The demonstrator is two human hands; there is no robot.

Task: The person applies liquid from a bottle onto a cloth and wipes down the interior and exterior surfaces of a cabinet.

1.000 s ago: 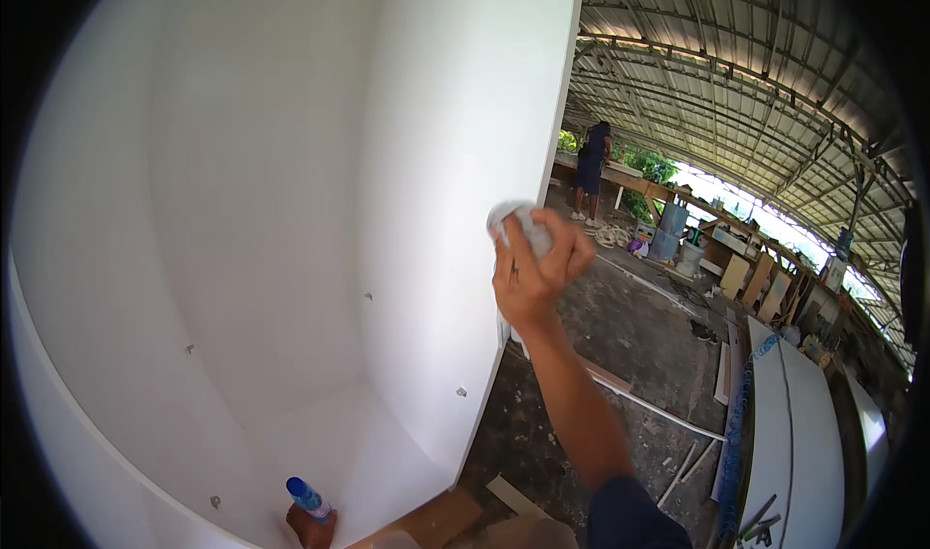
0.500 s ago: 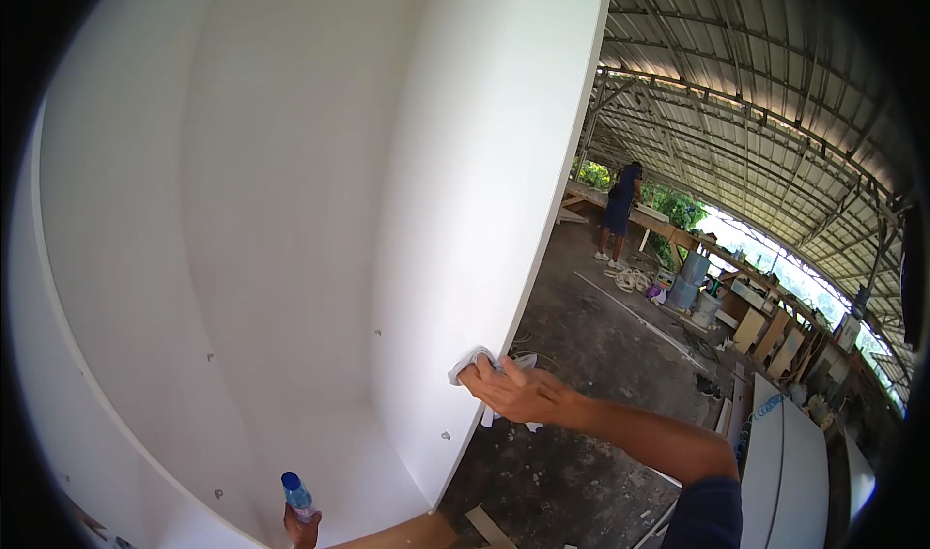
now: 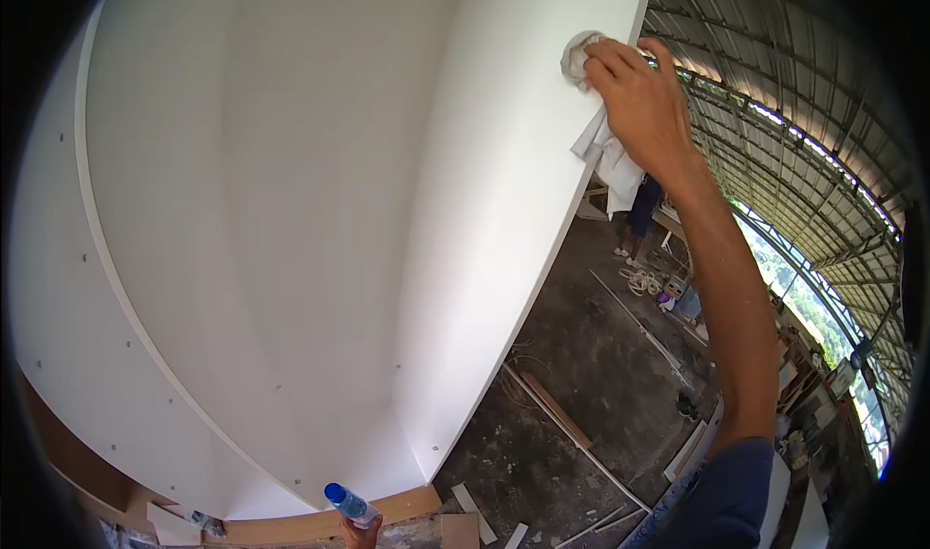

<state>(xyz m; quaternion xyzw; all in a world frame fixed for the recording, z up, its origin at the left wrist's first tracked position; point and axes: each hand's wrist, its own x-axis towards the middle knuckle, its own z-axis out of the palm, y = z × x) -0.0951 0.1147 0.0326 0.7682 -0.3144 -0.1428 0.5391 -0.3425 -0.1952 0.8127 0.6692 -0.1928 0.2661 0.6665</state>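
My right hand [image 3: 639, 99] is closed on a white cloth [image 3: 583, 60] and presses it on the inner face of a tall white cabinet's [image 3: 504, 191] side panel, high up near the front edge. Part of the cloth hangs down below my palm. At the bottom, my left hand [image 3: 360, 534] grips a clear plastic bottle [image 3: 355, 506] with a blue cap, in front of the cabinet's lower edge. Small metal pegs dot the inner walls of the cabinet.
Wood offcuts [image 3: 473, 512] and long strips [image 3: 581, 438] lie on the dark floor [image 3: 572, 326] to the right. A person [image 3: 639, 220], partly hidden by my arm and the cloth, stands farther back by a bench. Boards and clutter line the right side under a metal roof [image 3: 804, 152].
My right hand has slid the cloth up the side panel, from low down to near the top. The view has shifted, and my left hand with the bottle appears lower and farther right.
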